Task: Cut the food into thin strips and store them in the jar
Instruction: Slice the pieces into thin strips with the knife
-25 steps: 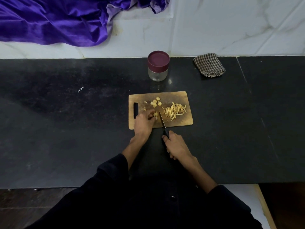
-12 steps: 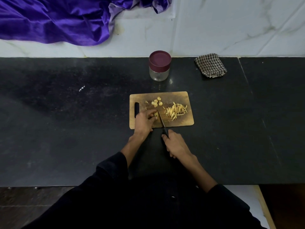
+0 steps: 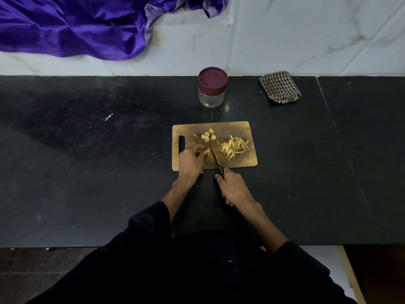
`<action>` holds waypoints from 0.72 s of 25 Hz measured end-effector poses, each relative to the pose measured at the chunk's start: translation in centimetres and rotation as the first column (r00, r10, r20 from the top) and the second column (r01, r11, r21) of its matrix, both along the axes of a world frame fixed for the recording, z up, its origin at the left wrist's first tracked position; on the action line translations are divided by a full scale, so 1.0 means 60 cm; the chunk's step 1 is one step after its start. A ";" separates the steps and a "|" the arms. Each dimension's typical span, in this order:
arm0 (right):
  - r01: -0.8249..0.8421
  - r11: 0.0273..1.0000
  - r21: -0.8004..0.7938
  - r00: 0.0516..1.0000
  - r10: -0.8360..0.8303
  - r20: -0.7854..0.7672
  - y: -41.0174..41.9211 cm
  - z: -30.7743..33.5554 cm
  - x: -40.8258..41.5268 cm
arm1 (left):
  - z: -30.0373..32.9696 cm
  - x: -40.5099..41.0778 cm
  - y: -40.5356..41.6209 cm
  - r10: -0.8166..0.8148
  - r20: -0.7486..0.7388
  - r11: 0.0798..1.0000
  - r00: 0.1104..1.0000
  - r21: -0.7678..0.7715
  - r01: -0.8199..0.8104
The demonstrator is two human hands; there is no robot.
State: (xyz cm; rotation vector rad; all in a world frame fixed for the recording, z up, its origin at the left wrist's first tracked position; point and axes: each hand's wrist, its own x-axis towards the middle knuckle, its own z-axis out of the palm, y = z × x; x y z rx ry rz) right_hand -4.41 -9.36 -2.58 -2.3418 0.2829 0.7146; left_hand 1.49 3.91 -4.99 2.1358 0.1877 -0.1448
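A dark stone table [image 3: 87, 172] runs the full width of the scene, backed by a pale marbled wall [image 3: 306, 36]. A shiny purple cloth [image 3: 76, 25] is draped against the wall at the far left.

On the table, near its middle, lies a wooden cutting board [image 3: 238, 128] with a slot handle at its left end. On the right half of the board sits a loose pile of thin pale strips [image 3: 234, 147]. A few uncut chunks [image 3: 208, 136] lie toward the far left of the board, just beside the tip of the knife.

The left hand [image 3: 191, 162] rests on the near left part of the board, its fingers [image 3: 198, 150] curled and pinching a small food piece [image 3: 206, 152] against the wood. The right hand [image 3: 235, 187] is over the table just near of the board, clenched round the black handle of a knife [image 3: 215, 159]. The blade reaches onto the board at a slant, close to the right of the held piece; whether the edge touches it cannot be told.

Beyond the board, near the wall, a clear glass jar [image 3: 212, 97] stands upright with its maroon lid [image 3: 212, 77] on. To its right, well apart, lies a folded checked cloth [image 3: 280, 86]. Both forearms emerge from dark sleeves [image 3: 151, 224] at the near edge.
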 end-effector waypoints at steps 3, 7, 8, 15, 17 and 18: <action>0.006 1.000 0.015 1.000 -0.006 0.005 0.006 0.001 0.010 | 0.005 0.002 -0.006 0.040 0.017 0.999 0.999 0.001 -0.040; -0.001 1.000 -0.003 1.000 0.001 0.006 0.014 0.000 0.024 | -0.001 0.007 -0.010 0.066 0.001 0.998 0.998 0.003 -0.066; -0.005 1.000 -0.014 1.000 0.005 0.002 0.017 -0.001 0.026 | -0.002 0.008 -0.011 0.073 -0.010 0.997 0.997 0.009 -0.073; 0.000 0.997 -0.078 1.000 0.001 0.014 0.034 -0.009 0.027 | 0.002 0.019 -0.014 0.155 -0.080 0.987 0.985 -0.034 -0.159; 0.003 0.996 -0.085 1.000 -0.003 -0.004 0.033 -0.011 0.025 | 0.006 0.020 -0.018 0.187 -0.113 0.980 0.976 -0.051 -0.194; 0.003 0.996 -0.094 1.000 -0.005 -0.016 0.033 -0.011 0.023 | 0.010 0.019 -0.020 0.201 -0.131 0.976 0.971 -0.057 -0.209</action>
